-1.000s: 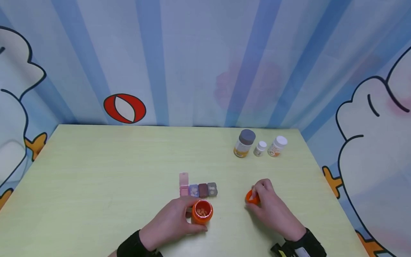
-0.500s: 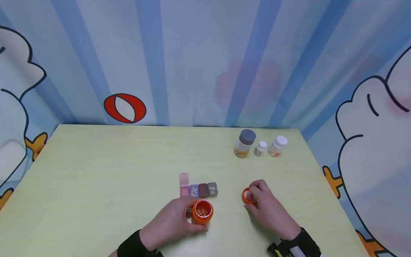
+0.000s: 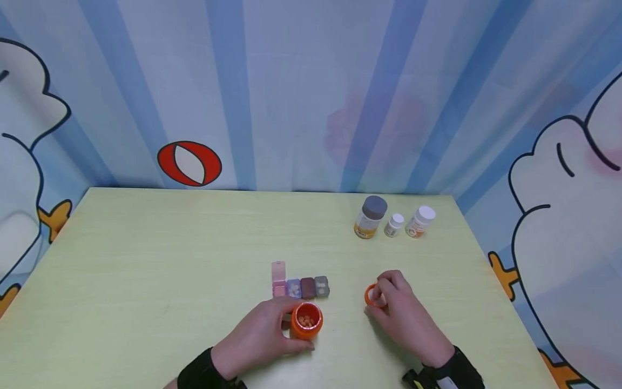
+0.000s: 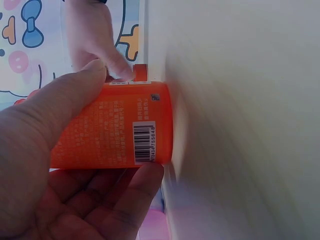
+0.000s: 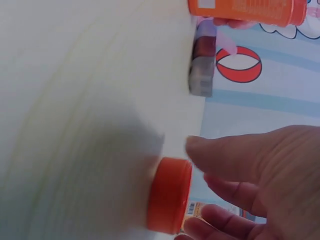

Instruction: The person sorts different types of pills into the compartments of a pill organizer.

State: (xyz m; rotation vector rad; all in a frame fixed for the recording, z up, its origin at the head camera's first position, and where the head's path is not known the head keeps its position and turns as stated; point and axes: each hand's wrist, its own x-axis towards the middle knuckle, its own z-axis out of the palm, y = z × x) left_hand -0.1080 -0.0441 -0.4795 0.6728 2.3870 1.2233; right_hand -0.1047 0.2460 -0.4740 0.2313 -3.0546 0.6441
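My left hand (image 3: 259, 335) grips an orange pill bottle (image 4: 112, 125) with thumb and fingers around its side. The bottle stands upright and uncapped on the table, small pale tablets (image 3: 305, 321) visible inside. To the right, an orange cap (image 5: 167, 195) rests on the tabletop, its pale inside facing up in the head view. Over it is my right hand (image 3: 400, 313), its fingers loosely bent; the right wrist view shows the thumb apart from the cap. Just beyond the bottle lies a small pill box (image 3: 300, 287) with pink, blue, maroon and grey compartments, the pink lid raised.
At the back right of the table (image 3: 170, 259) stand three capped bottles: a grey-lidded one (image 3: 370, 217), a small white one (image 3: 393, 225) and a larger white-lidded one (image 3: 420, 221). A printed blue curtain (image 3: 291, 97) hangs behind the table edge.
My right hand has moved slightly left with the cap, now down on the table, and its thumb has come away from it. The left hand and bottle stay put.
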